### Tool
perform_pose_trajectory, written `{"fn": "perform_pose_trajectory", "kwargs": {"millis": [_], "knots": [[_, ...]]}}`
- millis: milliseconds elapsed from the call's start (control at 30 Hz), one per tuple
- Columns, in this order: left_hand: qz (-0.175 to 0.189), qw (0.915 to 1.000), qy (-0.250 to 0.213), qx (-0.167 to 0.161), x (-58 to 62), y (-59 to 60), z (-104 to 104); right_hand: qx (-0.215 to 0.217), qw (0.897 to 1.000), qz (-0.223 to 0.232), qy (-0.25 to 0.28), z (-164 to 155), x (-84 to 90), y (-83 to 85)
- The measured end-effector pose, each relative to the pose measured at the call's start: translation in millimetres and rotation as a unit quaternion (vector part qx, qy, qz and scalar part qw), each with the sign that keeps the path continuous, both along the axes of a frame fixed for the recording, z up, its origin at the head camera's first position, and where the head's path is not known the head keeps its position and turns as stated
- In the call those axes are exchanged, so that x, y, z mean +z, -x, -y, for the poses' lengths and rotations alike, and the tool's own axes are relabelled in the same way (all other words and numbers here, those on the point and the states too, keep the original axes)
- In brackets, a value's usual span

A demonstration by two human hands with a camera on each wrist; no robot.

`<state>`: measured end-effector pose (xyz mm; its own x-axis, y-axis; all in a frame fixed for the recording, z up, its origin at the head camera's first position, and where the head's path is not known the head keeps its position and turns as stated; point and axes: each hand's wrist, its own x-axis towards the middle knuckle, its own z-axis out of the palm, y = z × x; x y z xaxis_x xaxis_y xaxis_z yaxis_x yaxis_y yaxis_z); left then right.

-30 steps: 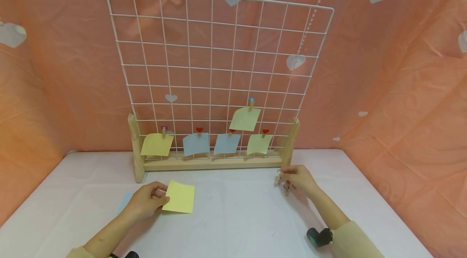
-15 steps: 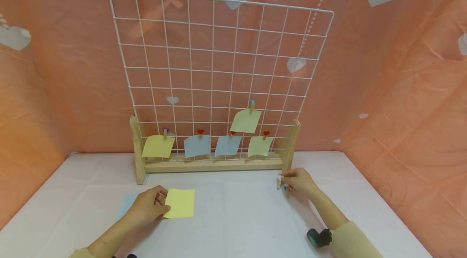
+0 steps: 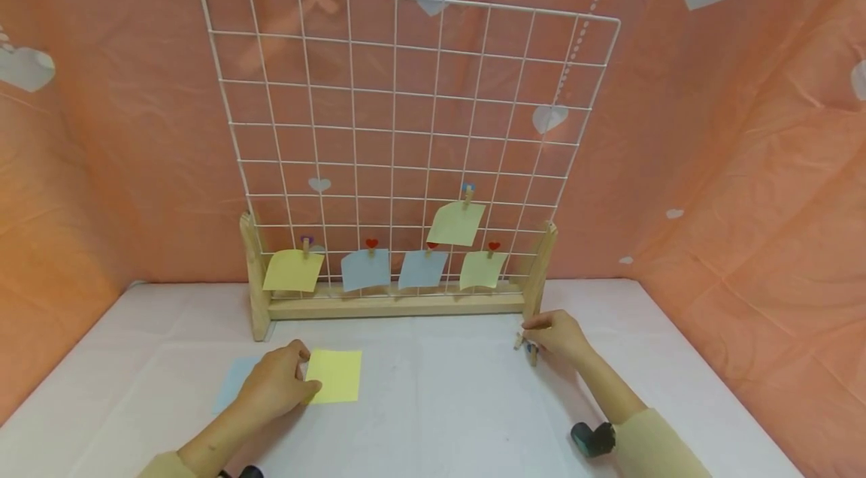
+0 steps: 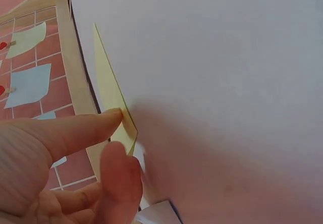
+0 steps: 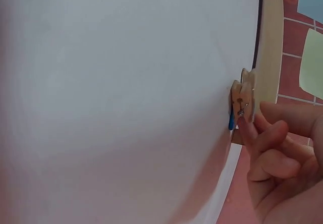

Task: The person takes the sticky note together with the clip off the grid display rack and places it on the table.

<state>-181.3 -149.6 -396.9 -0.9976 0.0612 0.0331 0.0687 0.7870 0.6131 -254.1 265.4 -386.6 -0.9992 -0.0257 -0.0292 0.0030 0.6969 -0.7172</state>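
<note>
My left hand point(image 3: 276, 379) pinches a yellow sticky note point(image 3: 338, 376) by its left edge, low over the white table. Thumb and finger close on the note's corner in the left wrist view. A light blue note point(image 3: 232, 386) lies on the table, partly covered by that hand. By the stand's right foot, my right hand point(image 3: 556, 333) holds a small wooden clothespin point(image 5: 242, 99) at its fingertips. Another clothespin point(image 3: 533, 355) with a blue top is right beside it. The fingers partly hide how these clothespins overlap.
A white wire grid point(image 3: 413, 95) stands upright in a wooden base point(image 3: 399, 307). Several notes hang from it on clothespins, including a yellow one point(image 3: 292, 271) and a pale green one point(image 3: 456, 224). Orange cloth point(image 3: 737, 162) with heart prints surrounds the table.
The yellow note has tipped down flatter toward the table in my left hand. My right hand stays by the stand's foot, where the clothespin at its fingertips has turned and shifted slightly.
</note>
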Motion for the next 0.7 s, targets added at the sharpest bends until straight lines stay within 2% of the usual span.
{"fn": "perform_pose_trajectory", "kwargs": {"millis": [133, 333, 567, 700], "knots": [[0.0, 0.9999, 0.014, 0.005, 2.5, 0.4, -0.9, -0.002, 1.0, -0.006, 0.0, 0.4, 2.0, -2.4], [-0.015, 0.9999, -0.003, 0.005, 4.7, 5.7, -3.3, -0.005, 0.999, -0.042, -0.009, 1.7, 7.3, -2.3], [-0.07, 0.9968, -0.038, -0.01, 6.6, 17.4, -13.4, -0.012, 0.999, -0.044, 0.0, 5.3, 13.8, 0.1], [-0.101, 0.9925, -0.068, -0.011, 11.2, 24.2, -21.5, -0.006, 0.997, -0.07, 0.004, 9.4, 20.0, 1.8]]}}
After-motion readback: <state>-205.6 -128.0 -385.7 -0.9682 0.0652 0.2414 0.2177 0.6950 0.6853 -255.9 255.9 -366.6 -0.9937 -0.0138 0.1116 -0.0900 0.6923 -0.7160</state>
